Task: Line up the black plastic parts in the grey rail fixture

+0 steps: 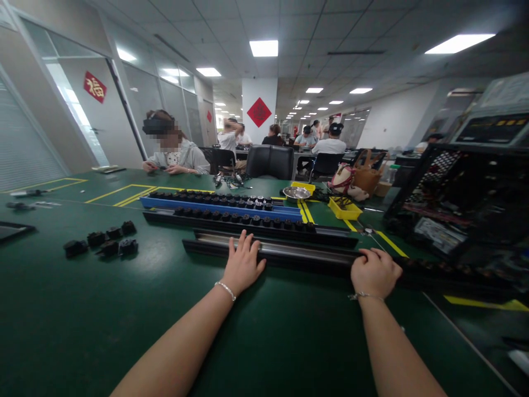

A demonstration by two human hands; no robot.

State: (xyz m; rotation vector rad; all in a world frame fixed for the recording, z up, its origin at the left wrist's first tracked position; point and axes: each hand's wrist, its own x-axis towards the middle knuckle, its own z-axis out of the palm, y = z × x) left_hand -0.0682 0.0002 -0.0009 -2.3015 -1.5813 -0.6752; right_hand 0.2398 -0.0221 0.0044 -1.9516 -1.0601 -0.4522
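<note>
A long black channel (306, 259) with a shiny inner face lies across the green table in front of me. My left hand (243, 262) rests on its left part, fingers apart, with a silver bracelet at the wrist. Around the channel's right part my right hand (375, 271) is curled, its fingers bent over the edge. Just behind are a black channel (326, 234) and a blue channel (194, 207), with rows of black parts along them. Another row of dark parts (454, 271) extends to the right of my right hand.
Several loose black parts (109, 248) lie at the left. A metal bowl (296, 192) and a yellow tray (345, 209) stand farther back. An open computer case (467, 193) stands at the right. A person (177, 149) sits across the table.
</note>
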